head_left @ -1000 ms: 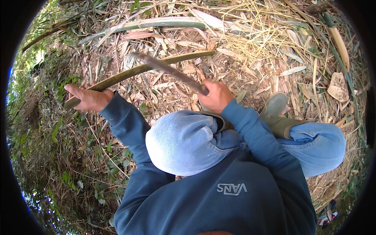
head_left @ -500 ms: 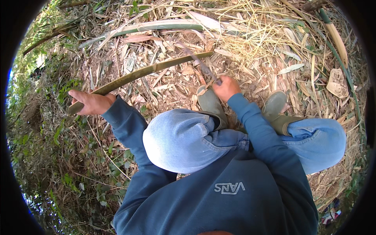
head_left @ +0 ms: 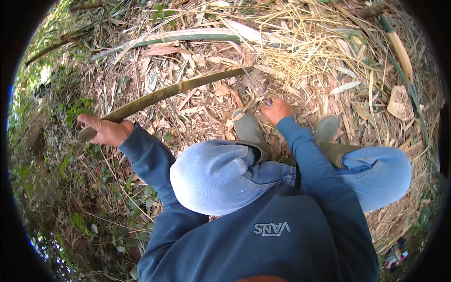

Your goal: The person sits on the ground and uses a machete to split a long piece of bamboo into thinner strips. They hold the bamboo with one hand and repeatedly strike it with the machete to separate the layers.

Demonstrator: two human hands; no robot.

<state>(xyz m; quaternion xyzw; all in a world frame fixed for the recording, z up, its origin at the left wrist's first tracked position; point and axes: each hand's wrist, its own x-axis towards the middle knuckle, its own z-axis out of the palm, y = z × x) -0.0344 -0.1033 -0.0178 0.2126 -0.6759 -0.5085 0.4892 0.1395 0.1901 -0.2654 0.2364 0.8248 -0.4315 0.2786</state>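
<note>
My left hand (head_left: 109,130) grips the near end of a long split bamboo strip (head_left: 181,87), its thumb stretched out along the strip. From there the strip slants up and right, its far end close to the ground litter. In front of my left boot, my right hand (head_left: 277,111) is closed round the handle of a machete (head_left: 268,101). The blade points away from me and is smeared by motion, near the strip's far end. Whether blade and strip touch, I cannot tell.
A green bamboo length (head_left: 188,35) lies across the ground ahead, beside a heap of pale shavings (head_left: 305,51). To the right are a cut pole (head_left: 399,49) and a flat pale chunk (head_left: 400,102). My boots (head_left: 249,127) stand among chips; undergrowth (head_left: 51,174) fills the left.
My right hand has shifted slightly right and toward me, and the machete blade has swung from across the strip to near its far end. The strip's far end sits slightly lower.
</note>
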